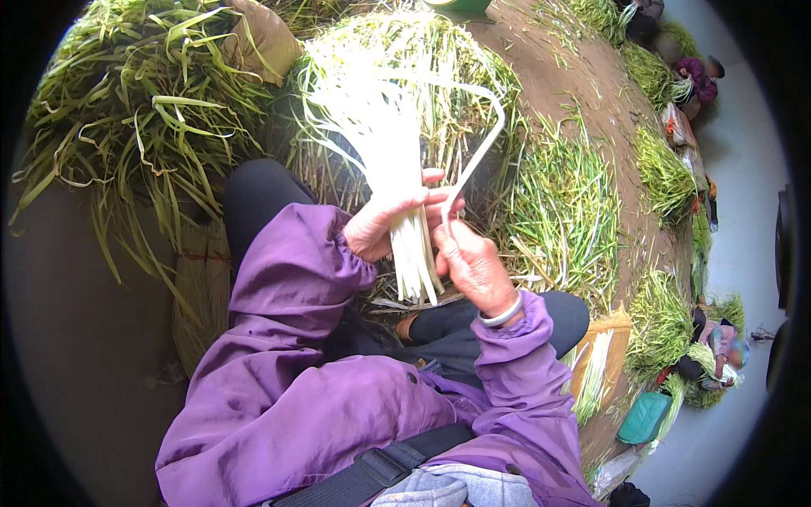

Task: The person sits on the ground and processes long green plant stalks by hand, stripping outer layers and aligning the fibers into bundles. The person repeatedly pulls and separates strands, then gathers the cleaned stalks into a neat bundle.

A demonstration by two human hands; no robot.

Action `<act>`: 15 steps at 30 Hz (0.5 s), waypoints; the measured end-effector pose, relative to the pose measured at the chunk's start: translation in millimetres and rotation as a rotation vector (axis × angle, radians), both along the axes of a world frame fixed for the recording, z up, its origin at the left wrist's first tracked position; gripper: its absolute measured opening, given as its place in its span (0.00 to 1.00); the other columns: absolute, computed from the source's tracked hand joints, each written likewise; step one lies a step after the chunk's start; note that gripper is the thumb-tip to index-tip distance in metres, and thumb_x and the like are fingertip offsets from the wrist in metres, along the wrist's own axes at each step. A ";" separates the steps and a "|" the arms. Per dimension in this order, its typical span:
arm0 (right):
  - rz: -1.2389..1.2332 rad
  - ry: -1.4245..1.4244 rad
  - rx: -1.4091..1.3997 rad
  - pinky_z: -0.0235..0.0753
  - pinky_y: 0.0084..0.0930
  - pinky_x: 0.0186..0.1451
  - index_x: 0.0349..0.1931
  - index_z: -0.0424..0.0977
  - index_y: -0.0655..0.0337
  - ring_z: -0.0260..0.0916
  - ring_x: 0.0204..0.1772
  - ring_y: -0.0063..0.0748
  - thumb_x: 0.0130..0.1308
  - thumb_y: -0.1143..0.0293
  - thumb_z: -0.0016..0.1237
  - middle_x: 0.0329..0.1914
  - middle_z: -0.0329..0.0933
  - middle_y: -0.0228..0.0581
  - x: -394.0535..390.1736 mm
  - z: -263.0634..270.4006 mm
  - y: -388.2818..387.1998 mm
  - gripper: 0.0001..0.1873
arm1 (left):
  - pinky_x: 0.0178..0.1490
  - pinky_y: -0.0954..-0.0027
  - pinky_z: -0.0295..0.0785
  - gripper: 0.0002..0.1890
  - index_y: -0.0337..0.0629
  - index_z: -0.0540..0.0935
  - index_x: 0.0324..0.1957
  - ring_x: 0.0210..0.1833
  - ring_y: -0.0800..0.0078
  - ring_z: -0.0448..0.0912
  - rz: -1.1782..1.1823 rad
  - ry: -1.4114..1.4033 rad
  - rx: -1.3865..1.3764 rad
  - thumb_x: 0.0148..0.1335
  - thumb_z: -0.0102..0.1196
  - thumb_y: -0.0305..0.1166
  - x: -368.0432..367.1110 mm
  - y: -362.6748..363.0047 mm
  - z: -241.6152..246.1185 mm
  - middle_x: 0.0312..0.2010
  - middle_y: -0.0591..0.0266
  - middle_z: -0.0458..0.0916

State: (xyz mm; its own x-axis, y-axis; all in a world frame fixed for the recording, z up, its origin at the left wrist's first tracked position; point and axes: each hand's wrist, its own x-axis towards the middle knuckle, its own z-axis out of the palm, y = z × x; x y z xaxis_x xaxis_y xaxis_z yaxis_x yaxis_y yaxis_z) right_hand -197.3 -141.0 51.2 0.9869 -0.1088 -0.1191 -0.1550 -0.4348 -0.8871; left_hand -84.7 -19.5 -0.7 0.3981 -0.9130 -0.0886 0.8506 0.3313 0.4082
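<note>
My left hand [377,225] is closed around a bundle of pale leafy stalks [412,263], the cut ends hanging below the palm. Above the hand, the upper part of the bundle is washed out by bright light. Just to the right, my right hand [474,265] wears a pale bangle [502,312] and pinches one long whitish stalk [474,160] between thumb and fingers. That stalk rises and bends over to the left near its top. The fingers of both hands are close together beside the bundle.
Leafy stalks [139,101] are heaped at left, beside a tan sack [261,44]. Another heap [456,70] lies ahead, with green leaves [564,209] at right. Pale stalks [594,374] rest on orange-brown cloth. A teal bag [645,418] and seated people [721,352] are farther right.
</note>
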 end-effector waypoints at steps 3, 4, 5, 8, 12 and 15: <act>0.109 0.103 -0.169 0.68 0.28 0.24 0.37 0.65 0.63 0.70 0.20 0.35 0.67 0.68 0.33 0.14 0.67 0.39 7.5 -1.2 0.4 0.08 | 0.59 0.57 0.62 0.35 0.40 0.54 0.60 0.58 0.60 0.66 -0.060 -0.012 0.038 0.53 0.56 0.34 4.5 2.9 6.1 0.54 0.48 0.66; 0.174 0.089 -0.171 0.69 0.28 0.24 0.37 0.65 0.63 0.70 0.20 0.34 0.66 0.68 0.34 0.15 0.67 0.38 10.3 -1.5 -2.4 0.08 | 0.58 0.57 0.63 0.32 0.36 0.57 0.58 0.55 0.60 0.68 -0.087 0.001 0.069 0.53 0.56 0.33 7.7 2.0 9.4 0.48 0.50 0.71; 0.228 0.083 -0.147 0.69 0.27 0.23 0.38 0.65 0.63 0.70 0.20 0.33 0.66 0.68 0.35 0.16 0.68 0.37 14.4 -2.6 -7.2 0.08 | 0.58 0.57 0.64 0.31 0.35 0.58 0.57 0.52 0.61 0.71 -0.098 -0.016 0.049 0.53 0.56 0.32 12.1 2.3 13.8 0.45 0.52 0.73; 0.404 -0.078 0.165 0.72 0.24 0.35 0.39 0.69 0.67 0.71 0.30 0.28 0.67 0.65 0.36 0.29 0.73 0.39 30.1 -13.4 -30.6 0.13 | 0.56 0.58 0.66 0.28 0.30 0.61 0.54 0.34 0.68 0.77 0.009 -0.114 0.097 0.53 0.55 0.31 29.3 6.8 31.6 0.29 0.62 0.76; -0.021 0.079 0.157 0.72 0.23 0.36 0.35 0.70 0.66 0.72 0.33 0.27 0.65 0.64 0.38 0.32 0.74 0.42 84.1 -56.8 -70.7 0.13 | 0.42 0.61 0.74 0.28 0.31 0.59 0.56 0.26 0.77 0.72 0.283 -0.165 -0.174 0.55 0.53 0.32 60.4 19.2 52.3 0.25 0.67 0.69; -0.356 0.138 -0.116 0.73 0.26 0.33 0.32 0.66 0.64 0.71 0.29 0.30 0.62 0.60 0.43 0.29 0.72 0.43 129.6 -102.7 -73.8 0.14 | 0.40 0.61 0.73 0.30 0.31 0.58 0.57 0.27 0.76 0.70 0.398 -0.176 -0.103 0.55 0.54 0.32 68.1 13.5 50.5 0.27 0.64 0.67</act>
